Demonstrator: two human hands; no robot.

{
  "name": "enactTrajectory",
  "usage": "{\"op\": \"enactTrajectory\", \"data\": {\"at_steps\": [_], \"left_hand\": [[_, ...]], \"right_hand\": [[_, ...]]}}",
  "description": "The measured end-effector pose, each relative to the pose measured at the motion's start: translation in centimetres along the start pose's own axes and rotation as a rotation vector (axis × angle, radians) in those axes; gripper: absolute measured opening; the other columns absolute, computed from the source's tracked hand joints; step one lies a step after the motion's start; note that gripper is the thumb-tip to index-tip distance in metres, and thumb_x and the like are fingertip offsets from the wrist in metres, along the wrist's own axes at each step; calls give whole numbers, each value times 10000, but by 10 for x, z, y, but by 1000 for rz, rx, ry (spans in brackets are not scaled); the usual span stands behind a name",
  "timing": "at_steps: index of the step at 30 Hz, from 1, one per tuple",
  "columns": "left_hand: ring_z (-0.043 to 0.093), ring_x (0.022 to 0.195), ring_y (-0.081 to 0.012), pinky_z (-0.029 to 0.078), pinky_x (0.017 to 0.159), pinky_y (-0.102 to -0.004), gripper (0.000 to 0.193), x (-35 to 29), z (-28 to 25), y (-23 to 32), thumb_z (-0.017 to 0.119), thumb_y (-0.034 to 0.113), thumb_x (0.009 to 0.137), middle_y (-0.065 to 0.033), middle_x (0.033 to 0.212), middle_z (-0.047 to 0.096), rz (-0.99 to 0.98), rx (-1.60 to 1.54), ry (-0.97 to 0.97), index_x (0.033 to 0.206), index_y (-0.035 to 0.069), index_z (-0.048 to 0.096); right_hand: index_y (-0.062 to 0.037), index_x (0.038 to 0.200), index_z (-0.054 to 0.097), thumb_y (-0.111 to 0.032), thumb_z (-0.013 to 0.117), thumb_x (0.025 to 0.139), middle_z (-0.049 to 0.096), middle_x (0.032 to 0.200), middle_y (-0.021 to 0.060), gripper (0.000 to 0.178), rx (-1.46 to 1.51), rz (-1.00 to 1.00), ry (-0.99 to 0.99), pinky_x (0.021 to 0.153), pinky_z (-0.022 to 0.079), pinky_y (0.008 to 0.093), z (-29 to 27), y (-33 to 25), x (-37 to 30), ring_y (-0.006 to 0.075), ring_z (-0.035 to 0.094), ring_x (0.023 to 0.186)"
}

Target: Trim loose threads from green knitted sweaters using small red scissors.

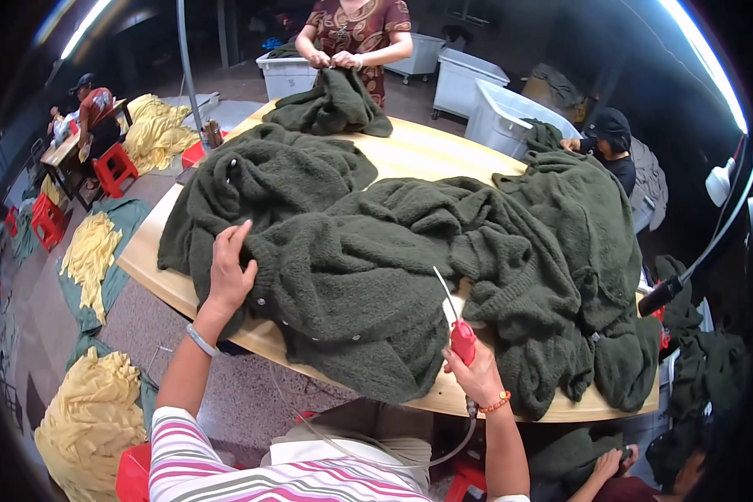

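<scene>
A dark green knit cardigan (351, 284) with small snap-like buttons along its lower left edge lies spread before me on the table. My left hand (229, 269) rests at its left edge, thumb and fingers apart, touching the fabric without gripping it. In my right hand (474, 375) is a red-handled corded tool (463, 341) with a long, thin pale tip. That tip points up and left, over the cardigan's right side. From the handle's lower end a thin cable (443, 458) loops down across my lap.
More dark green knitwear (594, 217) covers the wooden table (427, 151). Across it, a person's hands (333, 60) hold another garment. A capped person (611, 138) works at the right; another person's hands (615, 463) are at lower right. White bins (468, 81) stand behind. Yellow fabric piles (92, 410) lie left.
</scene>
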State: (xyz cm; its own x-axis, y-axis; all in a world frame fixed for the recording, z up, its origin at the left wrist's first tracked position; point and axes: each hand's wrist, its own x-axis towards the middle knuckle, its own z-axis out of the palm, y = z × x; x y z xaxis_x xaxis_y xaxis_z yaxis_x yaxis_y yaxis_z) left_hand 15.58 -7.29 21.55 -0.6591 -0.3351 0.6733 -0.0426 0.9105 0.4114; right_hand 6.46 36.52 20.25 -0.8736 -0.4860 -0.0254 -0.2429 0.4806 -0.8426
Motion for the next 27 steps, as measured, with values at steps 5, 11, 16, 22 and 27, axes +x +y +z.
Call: {"op": "enactTrajectory", "data": {"at_steps": [5,11,16,22,27], "left_hand": [[521,1018,-340,431,862,-417,409,-5,-13,3,665,0,717,-121,1090,556,319,275,-46,1113,101,647],[581,713,-229,464,644,-308,140,13,-6,-15,607,17,850,-103,836,583,-14,57,21,971,39,674],[572,553,-126,443,510,-272,150,51,7,-23,526,116,958,-73,691,615,-287,-445,120,986,3,620],[481,505,-35,379,403,-208,167,104,27,16,493,177,996,41,676,547,-473,-959,110,992,57,609],[518,546,-47,425,432,-216,145,131,60,53,507,179,986,36,693,556,-529,-1258,-6,965,79,609]], "right_hand": [[-1,1263,526,-39,605,881,637,962,57,392,161,-110,-86,655,528,272,21,-35,51,117,651,714],[10,1120,577,-148,660,830,667,894,125,341,-8,-46,-304,700,520,343,53,-22,118,196,654,728],[5,1134,605,-114,648,858,644,864,65,303,-148,-221,-147,586,492,269,54,-10,117,100,592,663],[31,1130,589,-30,630,866,637,846,39,274,289,29,-98,552,490,224,-28,-69,39,96,609,632],[48,1112,567,24,601,848,613,772,53,267,381,2,-38,493,494,224,-88,-86,-37,117,606,553]]}}
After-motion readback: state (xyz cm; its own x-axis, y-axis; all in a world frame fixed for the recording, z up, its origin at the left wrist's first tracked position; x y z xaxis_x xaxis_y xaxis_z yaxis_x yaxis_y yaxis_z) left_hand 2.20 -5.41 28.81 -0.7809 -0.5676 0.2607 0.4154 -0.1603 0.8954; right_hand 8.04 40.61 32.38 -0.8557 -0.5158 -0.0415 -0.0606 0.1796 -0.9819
